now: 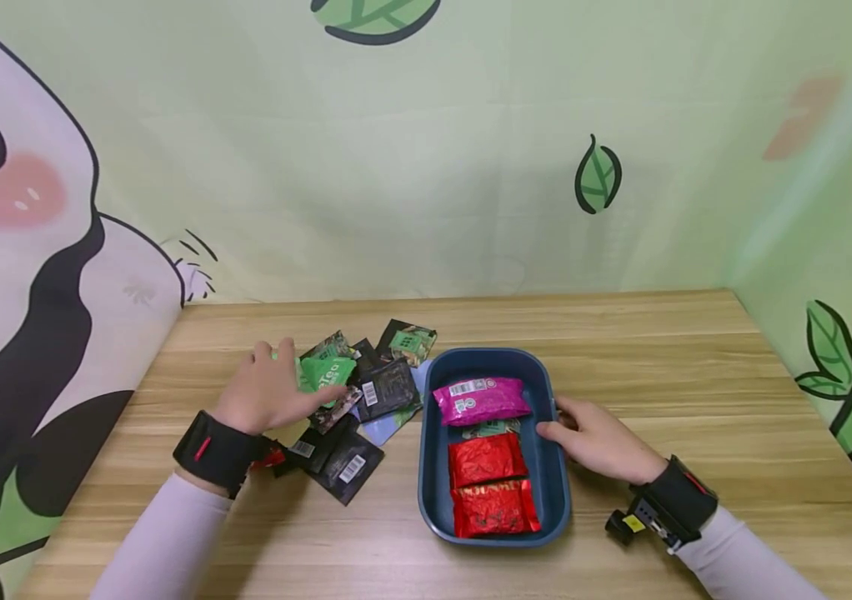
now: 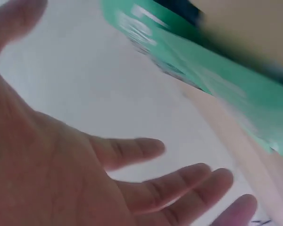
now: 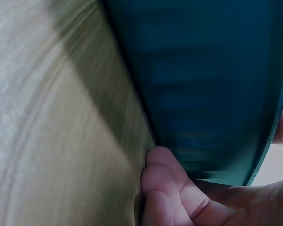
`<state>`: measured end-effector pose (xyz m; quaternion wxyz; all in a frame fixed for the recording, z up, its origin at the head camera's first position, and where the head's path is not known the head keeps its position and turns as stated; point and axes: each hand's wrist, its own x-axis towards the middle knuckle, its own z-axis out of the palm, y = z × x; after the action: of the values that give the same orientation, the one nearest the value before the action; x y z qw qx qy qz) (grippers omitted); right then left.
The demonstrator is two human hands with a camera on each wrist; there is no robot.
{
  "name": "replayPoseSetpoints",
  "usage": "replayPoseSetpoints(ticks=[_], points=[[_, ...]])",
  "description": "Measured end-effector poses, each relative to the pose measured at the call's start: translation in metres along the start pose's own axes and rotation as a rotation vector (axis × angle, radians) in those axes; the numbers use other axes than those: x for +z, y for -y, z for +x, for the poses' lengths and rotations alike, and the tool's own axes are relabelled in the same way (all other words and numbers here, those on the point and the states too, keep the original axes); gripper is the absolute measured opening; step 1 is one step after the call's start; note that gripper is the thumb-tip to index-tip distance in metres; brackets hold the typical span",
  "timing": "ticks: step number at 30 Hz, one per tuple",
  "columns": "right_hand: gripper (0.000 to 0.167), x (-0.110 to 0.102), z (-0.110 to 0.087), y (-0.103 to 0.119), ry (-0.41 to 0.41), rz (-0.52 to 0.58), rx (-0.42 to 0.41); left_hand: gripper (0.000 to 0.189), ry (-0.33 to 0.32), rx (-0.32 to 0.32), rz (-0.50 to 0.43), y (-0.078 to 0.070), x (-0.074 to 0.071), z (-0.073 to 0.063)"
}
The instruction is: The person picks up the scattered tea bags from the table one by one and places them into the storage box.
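My left hand (image 1: 264,390) hovers at the left side of a pile of packets, its fingers spread. A green tea packet (image 1: 327,372) lies near its thumb; in the left wrist view the green packet (image 2: 203,70) stands apart from the open palm. Black sachets (image 1: 388,390) with barcodes lie around it. My right hand (image 1: 606,443) grips the right wall of a blue plastic bin (image 1: 432,475), thumb over the rim and fingers outside. Inside the bin are a pink packet (image 1: 482,400), red packets (image 1: 496,508) and a partly hidden green-printed packet (image 1: 492,428).
The wooden table (image 1: 681,367) runs back to a printed cloth backdrop (image 1: 426,167). More black sachets (image 1: 351,468) lie in front of the pile. A black and green packet (image 1: 407,342) lies at its back, close to the bin. Some red (image 1: 273,456) shows beneath the left wrist.
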<state>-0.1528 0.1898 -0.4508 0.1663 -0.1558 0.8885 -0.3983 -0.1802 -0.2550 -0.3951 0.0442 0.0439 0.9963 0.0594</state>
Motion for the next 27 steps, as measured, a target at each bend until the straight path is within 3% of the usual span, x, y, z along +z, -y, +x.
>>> replayPoseSetpoints(ticks=[4, 7, 12, 27], points=[[0.041, 0.0, -0.001, 0.0, 0.001, 0.007, 0.003, 0.1, 0.027, -0.082, -0.062, 0.014, 0.003, 0.009], [0.041, 0.0, -0.001, 0.001, 0.002, 0.011, 0.0, 0.084, 0.088, -0.133, -0.096, 0.024, 0.006, 0.014], [0.045, 0.0, -0.001, 0.001, 0.003, 0.007, -0.004, 0.079, 0.191, -0.172, -0.09, 0.035, 0.012, 0.018], [0.047, 0.001, -0.001, 0.001, -0.009, -0.008, -0.005, 0.057, 0.172, -0.182, -0.056, 0.042, 0.016, 0.024]])
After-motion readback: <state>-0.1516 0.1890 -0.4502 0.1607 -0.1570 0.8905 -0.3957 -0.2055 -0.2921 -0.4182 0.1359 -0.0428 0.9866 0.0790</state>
